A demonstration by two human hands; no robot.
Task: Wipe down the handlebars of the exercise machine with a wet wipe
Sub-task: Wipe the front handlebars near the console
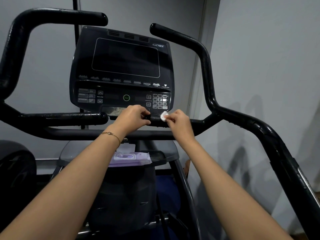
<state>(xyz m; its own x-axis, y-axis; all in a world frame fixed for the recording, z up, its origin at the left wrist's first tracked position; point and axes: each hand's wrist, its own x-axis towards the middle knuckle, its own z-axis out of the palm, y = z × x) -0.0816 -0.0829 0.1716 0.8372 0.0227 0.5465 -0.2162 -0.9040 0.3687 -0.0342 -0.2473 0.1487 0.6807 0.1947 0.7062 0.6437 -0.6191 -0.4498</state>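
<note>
The black exercise machine has a short inner right handlebar (pixel 156 120) below the console, and a matching inner left handlebar (pixel 69 116). My left hand (pixel 132 118) grips the rounded tip of the inner right bar, fingers curled around it. My right hand (pixel 178 121) pinches a small white wet wipe (pixel 164 116) and holds it against the top of the same bar, just right of my left hand. Tall outer handlebars rise on the left (pixel 15 40) and the right (pixel 206 66).
The dark console (pixel 124 66) with screen and buttons stands right behind my hands. A purple pack of wet wipes (pixel 129 157), lid flipped up, lies on the grey shelf below the bars. A grey wall is behind and to the right. A black wheel cover sits at the lower left.
</note>
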